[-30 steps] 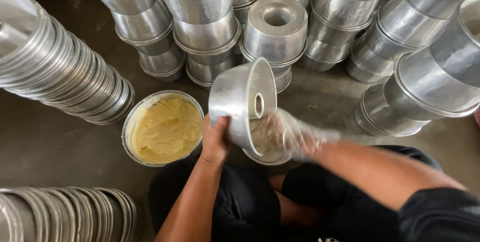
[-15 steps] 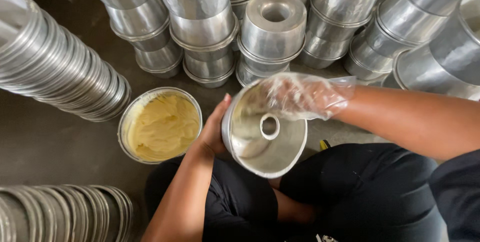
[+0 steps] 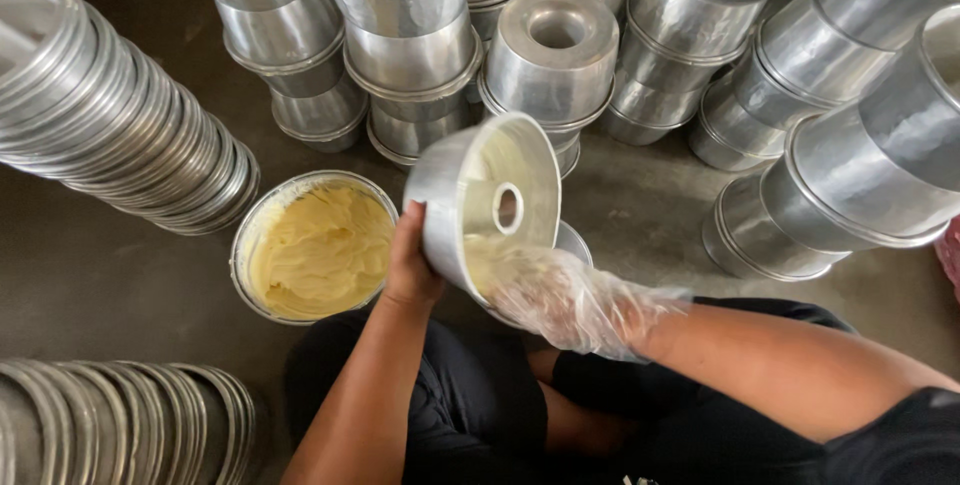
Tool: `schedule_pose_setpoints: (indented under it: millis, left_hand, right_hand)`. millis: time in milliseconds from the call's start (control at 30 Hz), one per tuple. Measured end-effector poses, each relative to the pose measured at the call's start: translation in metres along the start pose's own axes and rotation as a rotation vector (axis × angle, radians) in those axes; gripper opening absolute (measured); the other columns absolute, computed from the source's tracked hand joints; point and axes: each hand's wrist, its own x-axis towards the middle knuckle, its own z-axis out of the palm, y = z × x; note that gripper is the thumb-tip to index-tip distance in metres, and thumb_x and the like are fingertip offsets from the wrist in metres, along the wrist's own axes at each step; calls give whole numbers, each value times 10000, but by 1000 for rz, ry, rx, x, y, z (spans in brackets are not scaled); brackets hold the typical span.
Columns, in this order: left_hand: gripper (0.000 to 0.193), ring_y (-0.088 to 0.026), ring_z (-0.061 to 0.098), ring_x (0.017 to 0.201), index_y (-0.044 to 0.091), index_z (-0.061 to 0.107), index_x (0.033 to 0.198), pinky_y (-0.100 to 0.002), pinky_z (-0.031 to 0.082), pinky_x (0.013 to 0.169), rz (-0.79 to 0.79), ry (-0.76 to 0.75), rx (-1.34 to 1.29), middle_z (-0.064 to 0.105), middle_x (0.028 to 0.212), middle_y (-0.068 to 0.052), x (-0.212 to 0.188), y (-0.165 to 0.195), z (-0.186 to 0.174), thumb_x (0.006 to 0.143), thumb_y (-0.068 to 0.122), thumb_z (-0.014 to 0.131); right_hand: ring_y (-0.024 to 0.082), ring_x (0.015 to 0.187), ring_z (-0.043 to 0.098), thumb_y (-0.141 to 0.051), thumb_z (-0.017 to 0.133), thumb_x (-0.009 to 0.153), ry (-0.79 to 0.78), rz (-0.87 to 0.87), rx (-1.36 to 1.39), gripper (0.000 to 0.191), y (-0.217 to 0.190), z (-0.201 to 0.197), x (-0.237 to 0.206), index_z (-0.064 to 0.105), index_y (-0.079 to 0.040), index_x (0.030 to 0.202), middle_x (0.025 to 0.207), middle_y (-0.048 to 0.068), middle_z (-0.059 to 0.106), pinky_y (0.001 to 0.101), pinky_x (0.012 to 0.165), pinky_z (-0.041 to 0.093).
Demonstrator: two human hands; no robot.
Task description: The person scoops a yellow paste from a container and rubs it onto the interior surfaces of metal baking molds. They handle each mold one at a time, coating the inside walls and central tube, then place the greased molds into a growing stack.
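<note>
Down over the lap, the left hand (image 3: pixel 410 265) is wrapped round the outside wall of a tilted tube pan (image 3: pixel 485 207), while the right hand (image 3: pixel 560 295), in a clear plastic glove, has its fingers pressed against the pan's inside, which is smeared pale. Just beside it on the floor sits a round bowl (image 3: pixel 245 245) full of yellow butter (image 3: pixel 320 250). Stacks of empty metal pans (image 3: pixel 400 35) all around

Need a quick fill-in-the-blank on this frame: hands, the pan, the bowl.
The left hand grips the tube pan by its ____ wall.
The right hand wears a clear plastic ____.
The bowl on the floor holds pale ____ paste.
The held pan is tilted on its ____.

Missing words: outer; glove; yellow; side
</note>
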Motion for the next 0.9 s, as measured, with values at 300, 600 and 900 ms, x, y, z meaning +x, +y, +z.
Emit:
schedule_pose_setpoints:
  millis: [300, 600, 900]
  left_hand:
    - [779, -318, 567, 1307, 99, 482, 1466, -501, 491, 1064, -121, 95, -135, 586, 1419, -133, -2, 24, 22, 936, 668, 433]
    - [506, -227, 664, 1033, -13, 664, 1266, -384, 542, 922, 51, -35, 427, 707, 1167, -155, -12, -1, 24, 953, 383, 699]
    - [673, -245, 589, 1207, -7, 660, 1280, -394, 484, 1048, 284, -452, 863, 648, 1298, -129, -22, 19, 58, 885, 520, 801]
  right_hand:
    - [274, 1129, 680, -119, 545, 1024, 612, 376, 673, 331, 66, -67, -12, 625, -19, 1329, 1231, 130, 703, 386, 974, 555]
    - [263, 1139, 672, -117, 539, 1021, 202, 379, 776, 331, 45, -3, 35, 619, -17, 1325, 1239, 127, 697, 378, 988, 547]
    - [252, 1150, 665, -114, 532, 1017, 295, 624, 1116, 330, 85, 4, -14, 613, -15, 1321, 1247, 124, 691, 369, 1002, 539]
